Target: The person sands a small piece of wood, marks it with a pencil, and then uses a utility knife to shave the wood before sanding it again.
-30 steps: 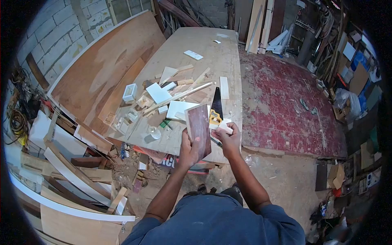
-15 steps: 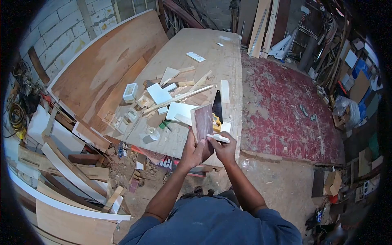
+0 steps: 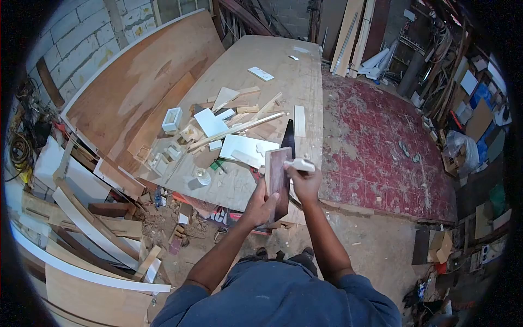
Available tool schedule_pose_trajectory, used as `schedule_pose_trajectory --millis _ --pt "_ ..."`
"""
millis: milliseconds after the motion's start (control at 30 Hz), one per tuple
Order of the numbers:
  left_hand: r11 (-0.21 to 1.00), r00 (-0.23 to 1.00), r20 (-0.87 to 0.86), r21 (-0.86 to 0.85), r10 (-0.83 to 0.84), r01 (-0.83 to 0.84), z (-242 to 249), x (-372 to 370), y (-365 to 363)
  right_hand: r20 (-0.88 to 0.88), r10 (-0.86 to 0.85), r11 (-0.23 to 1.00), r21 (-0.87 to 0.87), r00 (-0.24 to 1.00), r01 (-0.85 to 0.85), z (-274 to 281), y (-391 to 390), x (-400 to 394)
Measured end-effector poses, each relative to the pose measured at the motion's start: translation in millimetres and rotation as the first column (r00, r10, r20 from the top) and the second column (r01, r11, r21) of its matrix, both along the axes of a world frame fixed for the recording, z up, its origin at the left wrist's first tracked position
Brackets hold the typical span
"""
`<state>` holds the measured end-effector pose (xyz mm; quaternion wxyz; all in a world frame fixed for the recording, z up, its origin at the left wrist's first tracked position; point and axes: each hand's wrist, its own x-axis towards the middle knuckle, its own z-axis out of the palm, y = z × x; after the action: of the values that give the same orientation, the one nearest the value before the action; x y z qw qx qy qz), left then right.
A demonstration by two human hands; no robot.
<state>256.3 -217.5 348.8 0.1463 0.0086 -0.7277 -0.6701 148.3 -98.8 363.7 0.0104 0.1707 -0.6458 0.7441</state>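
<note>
streaky reddish-brown rectangular wooden board [image 3: 279, 182] held over near edge of pale wooden table [image 3: 272, 60] | clamped in left hand [image 3: 261, 207], thumb in front | stubby off-white block [image 3: 300, 164] kinda pinched in curled right hand [image 3: 306, 184], same edge

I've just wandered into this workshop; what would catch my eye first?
Probably the reddish-brown board held upright in the left hand, with the right hand beside it gripping a small pale piece. Beyond, wood scraps clutter the near half of the big table. To its right spreads a worn red floor.
</note>
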Motion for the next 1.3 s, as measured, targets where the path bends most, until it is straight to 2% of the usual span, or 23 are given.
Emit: schedule_pose_trajectory --millis 100,133,167,233,300,367,400,467,500,567,600,633,700,733,767,800,833,900,933,1100,1167,1233,1300 --pt "0.992 0.999 0.051 0.123 0.001 -0.007 5.0 -5.0 -11.6 -0.002 -0.028 0.999 -0.046 1.000 0.028 -22.7 -7.4 6.9" --pt "0.981 0.993 -0.091 0.185 0.081 -0.063 8.1 -9.7 -13.0 -0.073 -0.045 0.988 0.144 0.996 0.055 -27.7 -5.0 20.2" --pt "0.982 0.992 -0.101 0.181 0.078 -0.059 11.7 -11.4 -16.8 -0.255 -0.026 0.976 0.203 0.967 0.080 -49.9 -7.6 23.4" --pt "0.982 0.999 0.018 0.184 0.036 -0.039 13.9 -5.1 -20.2 -0.183 -0.033 0.982 0.178 0.983 0.066 -31.4 -8.2 32.1" --pt "0.995 0.998 0.062 0.100 0.020 -0.027 4.0 -0.7 -7.7 -0.035 -0.019 1.000 -0.023 0.999 0.019 -23.3 -11.3 10.4" --pt "0.987 0.999 0.008 -0.155 0.047 -0.046 -7.2 -2.6 -3.8 -0.003 -0.058 0.998 -0.030 0.998 0.058 3.6 -13.1 -1.3" --pt "0.987 0.999 0.006 -0.158 0.045 -0.043 -3.8 -4.9 -5.6 -0.035 -0.046 0.999 -0.008 0.998 0.046 -0.6 -13.5 -0.6" --pt "0.980 0.998 -0.019 0.192 0.065 -0.060 7.8 -12.9 -10.9 -0.078 -0.028 0.999 0.039 0.997 0.031 -20.2 -13.9 12.9" --pt "0.980 0.998 -0.028 0.190 0.063 -0.057 11.0 -14.2 -14.5 -0.197 -0.027 0.989 0.137 0.980 0.055 -18.2 -12.0 28.0" --pt "0.979 0.992 -0.048 0.170 0.119 -0.109 13.1 -14.1 -18.1 -0.176 -0.076 0.992 0.082 0.981 0.091 -38.8 -17.7 27.4" --pt "0.986 0.996 0.002 0.144 0.090 -0.089 -0.7 -15.4 -17.2 -0.065 -0.093 0.994 0.057 0.994 0.097 -29.2 -18.2 22.9" --pt "0.995 0.998 0.044 0.084 0.051 -0.055 -6.2 -12.0 -12.7 -0.117 -0.094 0.996 -0.023 0.989 0.092 -20.0 -19.2 8.9" --pt "0.996 1.000 -0.016 0.093 -0.012 0.013 -18.1 -8.0 4.1 -0.117 -0.113 0.992 -0.061 0.987 0.107 8.3 -22.0 -18.2" --pt "1.000 0.998 -0.055 0.016 -0.011 0.012 -27.1 -12.3 5.1 -0.117 -0.122 0.991 -0.064 0.986 0.115 17.9 -21.2 -28.3" --pt "1.000 0.998 -0.056 0.010 -0.019 0.019 -35.4 -16.0 2.8 0.000 -0.069 0.993 -0.093 0.998 0.069 27.2 -20.9 -36.5" --pt "0.997 0.998 -0.020 0.046 0.055 -0.054 -30.7 -18.1 0.4 0.114 -0.009 0.992 -0.127 0.993 0.024 31.9 -19.6 -40.9" --pt "0.988 0.991 0.021 0.081 0.129 -0.130 -26.9 -18.5 -2.1 0.115 -0.012 0.991 -0.131 0.993 0.028 33.2 -17.1 -39.3" --pt "0.979 0.984 0.042 0.102 0.171 -0.174 -20.5 -20.1 -11.7 0.274 0.192 0.876 -0.482 0.942 -0.038 31.5 -9.5 -33.7" --pt "0.979 0.986 0.054 0.125 0.157 -0.163 -18.6 -18.8 -18.2 0.335 0.250 0.836 -0.548 0.909 -0.028 29.0 -2.7 -31.2" --pt "0.969 0.988 0.073 0.201 0.134 -0.146 -31.0 -15.4 -24.3 0.349 0.183 0.903 -0.429 0.919 -0.017 5.8 5.1 -22.0" --pt "0.961 0.991 0.042 0.241 0.129 -0.136 -34.1 -15.0 -18.7 0.302 0.033 0.975 -0.219 0.953 0.035 4.3 3.3 -15.5" --pt "0.952 0.992 0.011 0.282 0.125 -0.123 -29.3 -14.0 -12.9 0.338 0.037 0.979 -0.201 0.940 0.033 -0.5 1.6 -6.7" --pt "0.926 0.986 0.088 0.340 0.142 -0.164 -24.5 -12.2 -8.6 0.168 0.083 0.994 -0.083 0.982 -0.070 -26.3 -0.6 -3.1"
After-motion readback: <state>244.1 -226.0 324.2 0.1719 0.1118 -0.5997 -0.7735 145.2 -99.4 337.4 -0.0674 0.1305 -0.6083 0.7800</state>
